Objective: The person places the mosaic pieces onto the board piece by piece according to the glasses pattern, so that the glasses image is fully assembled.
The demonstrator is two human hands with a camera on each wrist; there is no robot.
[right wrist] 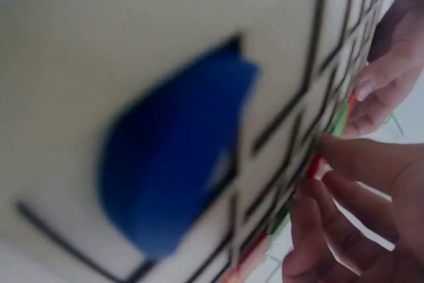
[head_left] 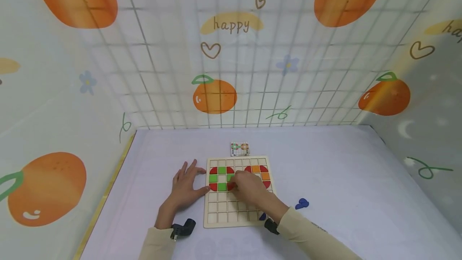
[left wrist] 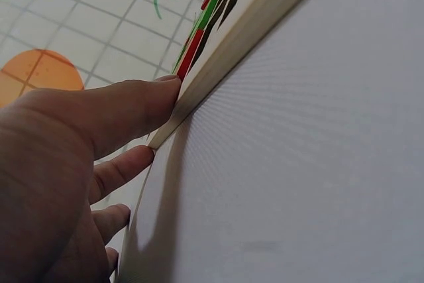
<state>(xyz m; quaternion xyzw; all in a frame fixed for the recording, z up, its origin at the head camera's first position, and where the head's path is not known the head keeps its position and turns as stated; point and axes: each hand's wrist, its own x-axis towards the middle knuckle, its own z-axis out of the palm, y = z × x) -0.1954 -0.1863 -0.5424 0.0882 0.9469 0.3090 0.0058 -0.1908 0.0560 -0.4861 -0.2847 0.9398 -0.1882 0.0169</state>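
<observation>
A wooden grid board [head_left: 216, 208] lies on the table, holding red, green and orange tiles [head_left: 221, 178] in its upper rows. My left hand [head_left: 187, 181] lies flat beside it, the thumb [left wrist: 126, 114] pressed against the board's left edge [left wrist: 252, 38]. My right hand [head_left: 235, 183] reaches over the board, and its curled fingertips [right wrist: 344, 157] pinch a red tile [head_left: 230, 187] at the lower right of the left ring of tiles. A blue piece [right wrist: 175, 164] sits on the board's bottom row near my right wrist.
A small pattern card [head_left: 240, 148] lies just beyond the board. Blue pieces [head_left: 301, 203] rest on the table to the board's right. Printed walls with a wire grid [head_left: 231, 71] enclose the table on three sides.
</observation>
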